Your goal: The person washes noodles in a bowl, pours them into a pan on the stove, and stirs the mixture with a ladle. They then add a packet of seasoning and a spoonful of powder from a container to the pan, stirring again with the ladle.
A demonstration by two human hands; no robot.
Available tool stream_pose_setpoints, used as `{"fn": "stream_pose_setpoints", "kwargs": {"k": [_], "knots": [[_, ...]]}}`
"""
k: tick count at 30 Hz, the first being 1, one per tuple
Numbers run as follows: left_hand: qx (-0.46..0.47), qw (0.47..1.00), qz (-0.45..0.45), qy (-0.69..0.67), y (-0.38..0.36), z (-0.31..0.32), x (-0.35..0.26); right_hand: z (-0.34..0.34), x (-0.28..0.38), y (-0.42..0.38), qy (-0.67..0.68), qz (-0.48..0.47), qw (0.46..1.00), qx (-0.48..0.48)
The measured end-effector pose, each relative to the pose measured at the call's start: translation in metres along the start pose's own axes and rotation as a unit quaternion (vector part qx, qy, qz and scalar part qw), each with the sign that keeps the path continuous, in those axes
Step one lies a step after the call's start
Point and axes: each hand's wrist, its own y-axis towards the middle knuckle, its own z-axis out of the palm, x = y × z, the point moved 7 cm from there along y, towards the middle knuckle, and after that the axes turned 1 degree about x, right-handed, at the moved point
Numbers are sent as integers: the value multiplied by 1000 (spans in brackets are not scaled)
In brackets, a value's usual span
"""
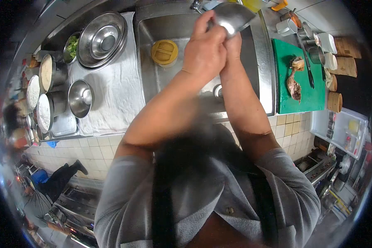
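**Both hands closed on a steel bowl over the sink**

Left hand (pixel 204 51) and right hand (pixel 232 43) are clasped together around the rim of a steel bowl (pixel 232 16), held over the sink (pixel 153 78) near the tap. The bowl is judged light, rigid and slippery when wet; the rim is best gripped firmly. A yellow lid (pixel 164 52) lies in the basin.

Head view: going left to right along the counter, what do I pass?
Lidded steel pots → small steel bowl on the white cloth → round yellow lid in the steel sink → both hands on a steel bowl → green cutting board → round wooden blocks.
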Motion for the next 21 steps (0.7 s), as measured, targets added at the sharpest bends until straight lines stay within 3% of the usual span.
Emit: {"fn": "stream_pose_setpoints", "kwargs": {"k": [1, 2, 3, 4, 5, 6, 7, 8, 9, 10, 13, 15, 17, 19, 21], "knots": [[-8, 999, -46, 0, -4, 0, 15, 2, 1, -2, 0, -3, 1000, 1], [-17, 996, -92, 0, -9, 0, 31, 3, 2, -2, -91, -3, 996, 1], [28, 960, -252, -119, -19, 10, 64, 3, 2, -3, -180, -3, 984, 0], [72, 883, -400, -232, -37, 24, 92, 1, 7, -6, -330, -20, 943, 33], [71, 884, -399, -234, -44, 26, 104, -8, 15, -8, -331, -22, 943, 34], [69, 828, -463, -307, -60, 36, 121, -13, 24, -11, -528, -32, 847, 57], [66, 764, -521, -376, -75, 47, 135, -17, 31, -12, -698, -42, 710, 78], [63, 764, -520, -377, -84, 53, 147, -27, 45, -16, -722, -118, 681, 34], [78, 729, -545, -407, -98, 65, 156, -40, 53, -19, -739, -192, 646, -10], [94, 692, -568, -437, -106, 74, 161, -66, 44, -16, -739, -193, 645, -7], [136, 653, -564, -487, -101, 92, 157, -121, 34, -9, -728, -130, 672, -27], [165, 654, -547, -497, -89, 113, 165, -158, 11, -16, -498, 147, 854, -28], [194, 654, -530, -504, -70, 133, 171, -169, 17, -19, -473, 146, 867, -63], [148, 737, -547, -368, -43, 137, 191, -178, 22, -20, -444, 144, 879, -101], [115, 715, -578, -377, -24, 152, 209, -182, 28, -18, -427, 123, 886, -134]]}}
